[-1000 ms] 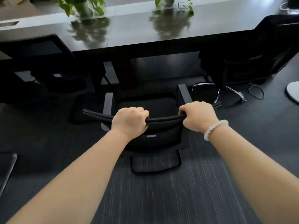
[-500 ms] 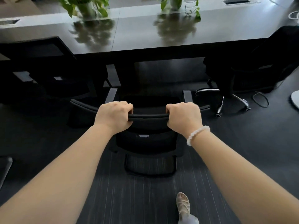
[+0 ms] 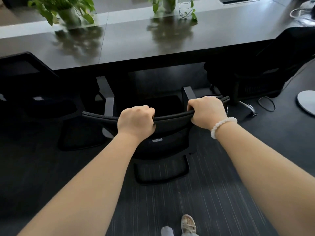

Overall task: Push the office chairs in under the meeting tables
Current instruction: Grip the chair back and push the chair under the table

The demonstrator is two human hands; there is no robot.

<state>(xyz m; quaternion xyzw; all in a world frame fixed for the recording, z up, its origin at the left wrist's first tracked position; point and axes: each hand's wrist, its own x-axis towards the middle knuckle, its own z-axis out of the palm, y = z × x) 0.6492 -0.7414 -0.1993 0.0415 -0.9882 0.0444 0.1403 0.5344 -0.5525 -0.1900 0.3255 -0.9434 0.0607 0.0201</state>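
A black office chair (image 3: 170,130) with a sled base stands in front of me, facing the dark meeting table (image 3: 170,46). My left hand (image 3: 136,120) grips the top edge of its backrest left of centre. My right hand (image 3: 207,111), with a white bead bracelet on the wrist, grips the same edge near its right end. The front of the seat and the grey armrests lie at the table's near edge. Another black chair (image 3: 37,92) sits tucked in at the left, and a third (image 3: 265,72) at the right.
Two potted plants (image 3: 63,9) stand on the table top, and a cable port (image 3: 238,0) lies at the far edge. A loose cable (image 3: 266,103) and a white round base (image 3: 306,103) lie on the carpet at the right. My foot (image 3: 187,223) shows at the bottom.
The chair has rolled forward toward the table with both hands still gripping the backrest. I have stepped after it, and my foot has come into view.
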